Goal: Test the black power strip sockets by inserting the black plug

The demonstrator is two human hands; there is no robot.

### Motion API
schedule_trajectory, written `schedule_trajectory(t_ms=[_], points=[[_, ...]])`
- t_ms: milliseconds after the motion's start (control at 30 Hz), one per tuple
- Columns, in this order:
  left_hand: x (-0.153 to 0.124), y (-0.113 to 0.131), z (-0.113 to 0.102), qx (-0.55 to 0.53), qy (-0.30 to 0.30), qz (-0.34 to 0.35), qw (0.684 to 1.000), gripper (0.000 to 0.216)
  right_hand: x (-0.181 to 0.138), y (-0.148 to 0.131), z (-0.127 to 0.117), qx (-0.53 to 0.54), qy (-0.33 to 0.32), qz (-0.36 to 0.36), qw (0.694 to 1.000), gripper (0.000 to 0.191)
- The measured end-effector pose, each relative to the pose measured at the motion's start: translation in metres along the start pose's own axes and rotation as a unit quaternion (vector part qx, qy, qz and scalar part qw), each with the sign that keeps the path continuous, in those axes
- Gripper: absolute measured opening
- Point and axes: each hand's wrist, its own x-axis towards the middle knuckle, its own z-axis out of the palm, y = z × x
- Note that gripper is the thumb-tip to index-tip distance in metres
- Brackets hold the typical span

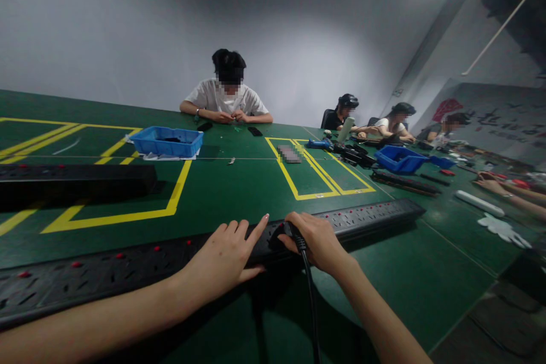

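Observation:
A long black power strip (164, 249) with red switches and rows of sockets lies across the near part of the table. My left hand (230, 250) grips it near its middle, the fingers over the top, the index finger stretched out and the thumb along the front side. Just to the right, my right hand (313, 239) is closed around a black plug (286, 233) at the strip. From the plug a black cord (312, 301) runs down towards me. Whether the plug's pins are fully in a socket is hidden.
The green table (239, 187) has yellow tape outlines. Another black strip (77, 182) lies at left, near a blue bin (166, 142). Opposite sits a person in a white shirt (228, 99). Blue trays (398, 158), black parts and a white glove (501, 228) lie at right, near co-workers.

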Motion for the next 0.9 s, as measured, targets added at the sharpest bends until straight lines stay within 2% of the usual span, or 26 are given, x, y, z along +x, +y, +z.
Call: schedule_trajectory(t_ms=[267,533,900], points=[[0.001,-0.003,-0.001,0.038,-0.028,0.018,0.999,0.082,-0.002,-0.003,0.0,0.015,0.021,0.018,1.0,0.022],[-0.001,-0.004,-0.002,0.043,-0.032,0.023,0.998,0.083,-0.005,-0.005,0.006,0.009,0.044,0.04,0.998,0.028],[-0.056,-0.05,0.006,-0.021,-0.042,0.004,0.999,0.076,0.002,-0.052,0.022,0.081,0.059,-0.01,0.995,0.033]])
